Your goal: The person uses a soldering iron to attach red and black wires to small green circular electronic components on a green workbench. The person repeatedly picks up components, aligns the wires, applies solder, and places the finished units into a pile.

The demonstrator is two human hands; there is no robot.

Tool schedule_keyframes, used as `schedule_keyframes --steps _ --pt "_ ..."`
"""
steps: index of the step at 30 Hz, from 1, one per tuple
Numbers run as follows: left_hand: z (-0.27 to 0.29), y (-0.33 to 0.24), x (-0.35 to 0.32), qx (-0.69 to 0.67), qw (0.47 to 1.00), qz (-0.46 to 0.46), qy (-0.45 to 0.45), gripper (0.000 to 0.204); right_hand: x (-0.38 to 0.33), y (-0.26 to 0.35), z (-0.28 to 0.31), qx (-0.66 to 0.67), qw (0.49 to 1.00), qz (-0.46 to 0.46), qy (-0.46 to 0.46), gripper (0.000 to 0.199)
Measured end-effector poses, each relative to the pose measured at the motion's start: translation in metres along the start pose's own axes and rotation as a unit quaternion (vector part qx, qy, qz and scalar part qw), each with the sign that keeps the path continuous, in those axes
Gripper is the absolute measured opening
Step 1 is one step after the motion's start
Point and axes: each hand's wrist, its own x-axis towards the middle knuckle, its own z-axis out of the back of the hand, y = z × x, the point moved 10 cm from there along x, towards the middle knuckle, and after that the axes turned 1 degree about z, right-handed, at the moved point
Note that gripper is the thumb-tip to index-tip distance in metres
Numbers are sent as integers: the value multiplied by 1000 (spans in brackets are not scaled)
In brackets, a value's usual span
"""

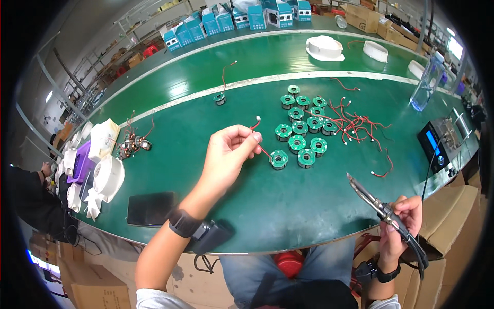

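Between the thumb and fingers of my left hand (pixel 229 152) a short red wire (pixel 265 152) is pinched. Its white plug sticks up above the fingertips, and its lower end reaches the edge of a round green circuit board (pixel 278 159) on a small motor coil; I cannot tell whether it is joined there. My right hand (pixel 404 221) grips a soldering iron (pixel 375 204) with a thin tube along it. The iron's tip points up and left, apart from the boards. Several similar boards (pixel 306 157) stand grouped on the green table.
Loose red wires (pixel 355 123) lie right of the boards. A soldering station (pixel 437 147) and a clear plastic bottle (pixel 427 85) stand at the right. Wired coils (pixel 135 146), white housings (pixel 109 177) and a dark flat pad (pixel 150 208) are at the left. Blue boxes (pixel 256 18) line the back.
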Motion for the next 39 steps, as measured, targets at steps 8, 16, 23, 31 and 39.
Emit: schedule_keyframes --steps 8,16,23,31,39 --pt "23 -8 16 260 964 -45 -22 14 38 -7 -48 36 990 -100 89 22" --pt "39 -14 22 82 990 -108 -48 4 94 -1 -116 28 980 -51 191 16" --pt "37 -18 36 214 974 -81 6 6 115 -23 -153 32 976 -54 208 14" --pt "49 -15 25 196 979 -49 6 8 95 -40 -162 68 976 -105 181 13" --pt "57 -32 18 289 951 -100 -47 6 72 -38 -164 71 972 -82 209 16"
